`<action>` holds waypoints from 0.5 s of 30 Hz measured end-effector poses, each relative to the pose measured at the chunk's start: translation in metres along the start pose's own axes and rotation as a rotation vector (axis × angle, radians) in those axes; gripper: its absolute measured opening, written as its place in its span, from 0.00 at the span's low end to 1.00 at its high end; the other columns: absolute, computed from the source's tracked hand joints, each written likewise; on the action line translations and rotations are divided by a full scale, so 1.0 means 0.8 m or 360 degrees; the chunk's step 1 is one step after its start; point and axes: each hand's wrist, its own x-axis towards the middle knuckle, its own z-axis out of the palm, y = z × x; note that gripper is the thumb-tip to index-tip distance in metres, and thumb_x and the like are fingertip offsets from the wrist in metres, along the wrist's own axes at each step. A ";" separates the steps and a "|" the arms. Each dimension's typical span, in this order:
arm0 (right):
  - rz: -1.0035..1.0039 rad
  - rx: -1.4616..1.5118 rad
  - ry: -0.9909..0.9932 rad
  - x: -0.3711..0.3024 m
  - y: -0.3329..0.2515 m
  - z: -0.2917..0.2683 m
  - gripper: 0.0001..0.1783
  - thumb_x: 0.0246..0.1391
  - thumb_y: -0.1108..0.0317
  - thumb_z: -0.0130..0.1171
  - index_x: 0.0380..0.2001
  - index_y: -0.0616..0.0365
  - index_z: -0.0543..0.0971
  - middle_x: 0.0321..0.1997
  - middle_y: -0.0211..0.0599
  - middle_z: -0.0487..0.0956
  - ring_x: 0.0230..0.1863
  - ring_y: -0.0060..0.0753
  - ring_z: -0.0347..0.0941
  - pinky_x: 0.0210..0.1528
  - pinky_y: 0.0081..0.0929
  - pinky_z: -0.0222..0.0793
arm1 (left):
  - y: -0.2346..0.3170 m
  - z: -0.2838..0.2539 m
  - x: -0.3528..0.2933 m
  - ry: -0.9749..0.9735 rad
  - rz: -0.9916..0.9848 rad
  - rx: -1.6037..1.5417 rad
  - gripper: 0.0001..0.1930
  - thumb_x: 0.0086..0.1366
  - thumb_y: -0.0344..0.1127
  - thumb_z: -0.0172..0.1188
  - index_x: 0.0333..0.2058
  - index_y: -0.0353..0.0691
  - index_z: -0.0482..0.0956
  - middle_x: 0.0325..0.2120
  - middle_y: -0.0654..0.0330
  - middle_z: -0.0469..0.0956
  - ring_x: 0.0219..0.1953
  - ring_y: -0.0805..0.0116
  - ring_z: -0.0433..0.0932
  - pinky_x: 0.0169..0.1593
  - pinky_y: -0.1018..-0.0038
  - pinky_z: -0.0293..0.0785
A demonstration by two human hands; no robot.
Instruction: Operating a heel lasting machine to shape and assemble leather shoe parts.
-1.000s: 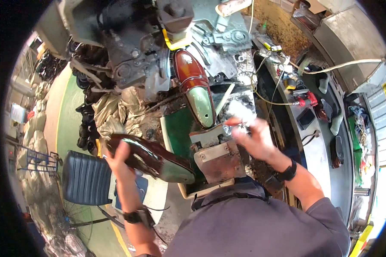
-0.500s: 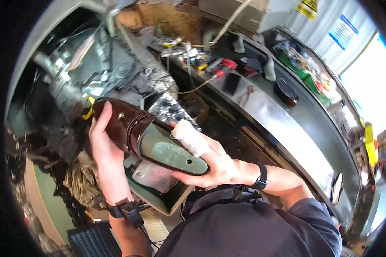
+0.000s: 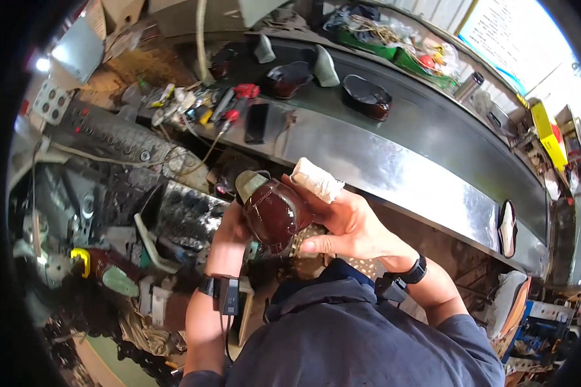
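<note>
We held the dark red shoe (image 3: 271,213) up in front of our chest, our left hand (image 3: 229,229) clasping its left side with fingers mostly hidden, our right hand (image 3: 358,226) gripping its right side. Half a second before, its green end had pointed toward our right hand; now that end faced away and leftward. The white cloth (image 3: 317,180) stayed at our right fingers. Our view had turned right, leaving the other shoe (image 3: 113,269) off left beside a yellow piece (image 3: 79,257)
</note>
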 end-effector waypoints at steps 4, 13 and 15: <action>-0.0069 0.0021 0.0157 -0.015 -0.019 -0.075 0.52 0.52 0.84 0.72 0.76 0.58 0.56 0.81 0.45 0.56 0.78 0.39 0.56 0.72 0.43 0.64 | -0.030 0.021 0.089 0.0068 0.0038 0.0202 0.16 0.78 0.42 0.52 0.54 0.37 0.78 0.49 0.54 0.83 0.49 0.63 0.85 0.51 0.64 0.87; 0.0468 -0.1095 0.0637 -0.055 -0.066 -0.168 0.58 0.47 0.55 0.81 0.73 0.67 0.60 0.63 0.54 0.78 0.63 0.39 0.75 0.66 0.35 0.69 | -0.068 0.071 0.188 0.0624 -0.0138 0.0376 0.22 0.77 0.47 0.53 0.58 0.34 0.76 0.53 0.53 0.81 0.55 0.57 0.81 0.62 0.60 0.76; 0.0535 -0.1079 0.0927 -0.061 -0.043 -0.205 0.57 0.47 0.54 0.80 0.72 0.71 0.60 0.58 0.53 0.80 0.59 0.40 0.78 0.65 0.33 0.70 | -0.096 0.077 0.225 0.1074 0.0047 0.0673 0.22 0.77 0.48 0.53 0.57 0.35 0.77 0.52 0.50 0.82 0.52 0.55 0.82 0.60 0.56 0.78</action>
